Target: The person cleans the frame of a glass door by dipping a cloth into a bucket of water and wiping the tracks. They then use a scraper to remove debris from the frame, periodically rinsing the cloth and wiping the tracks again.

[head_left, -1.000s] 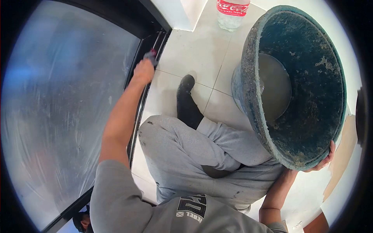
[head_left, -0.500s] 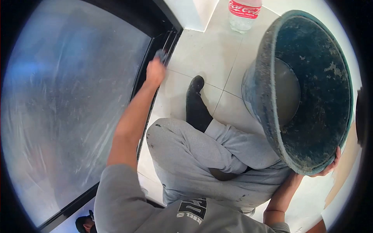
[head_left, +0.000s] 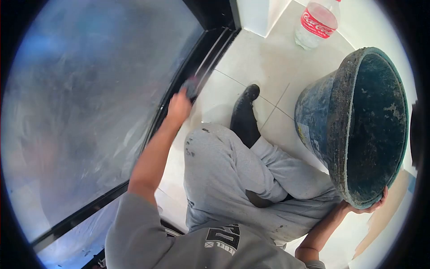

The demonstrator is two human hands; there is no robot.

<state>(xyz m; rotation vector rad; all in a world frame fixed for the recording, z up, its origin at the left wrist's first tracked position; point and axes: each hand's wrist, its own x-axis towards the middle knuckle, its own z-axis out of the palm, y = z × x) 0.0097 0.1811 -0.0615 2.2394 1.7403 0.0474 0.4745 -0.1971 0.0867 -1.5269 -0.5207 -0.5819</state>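
By the floor's edge [head_left: 229,58], the left hand [head_left: 179,107] clutches a blurred object [head_left: 190,88]; the right hand [head_left: 371,205] grips the tilted bucket [head_left: 341,125], likely steadying it.

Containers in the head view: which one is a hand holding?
The wide dark tub, held by the right hand; the red-labelled bottle stands apart on the tiles, untouched.

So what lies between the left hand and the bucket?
In the head view, the black shoe and floor tiles lie between left hand and bucket.
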